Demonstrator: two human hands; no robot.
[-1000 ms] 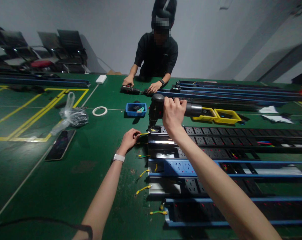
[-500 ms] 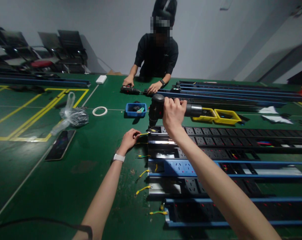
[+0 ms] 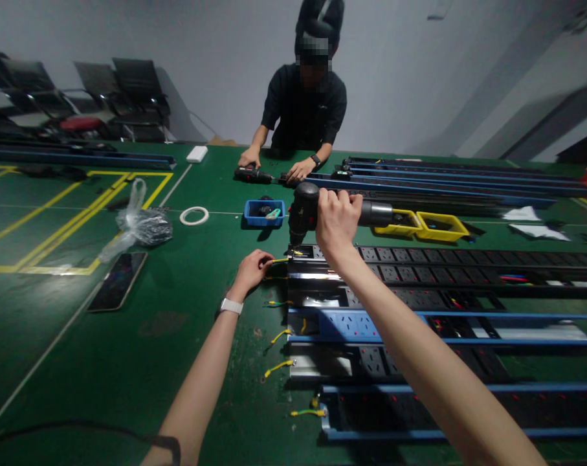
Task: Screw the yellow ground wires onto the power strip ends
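My right hand (image 3: 339,220) is wrapped round the handle of a black cordless drill (image 3: 303,210). The drill points down, its tip at the left end of the farthest power strip (image 3: 395,254) in the near row. My left hand (image 3: 251,268) pinches a yellow-green wire (image 3: 279,261) that comes out of that same end. Below it lie more power strips, black ones and a blue one (image 3: 346,323), side by side. Short yellow-green wires (image 3: 278,369) with ring ends stick out from their left ends. The screw under the drill tip is too small to make out.
Across the green table (image 3: 177,362) a co-worker (image 3: 305,103) holds another drill (image 3: 252,174) against a strip. Between us stand a blue bin (image 3: 264,222) and yellow bins (image 3: 442,236). To the left lie a white ring (image 3: 194,215), a plastic bag (image 3: 145,223) and a phone (image 3: 118,281).
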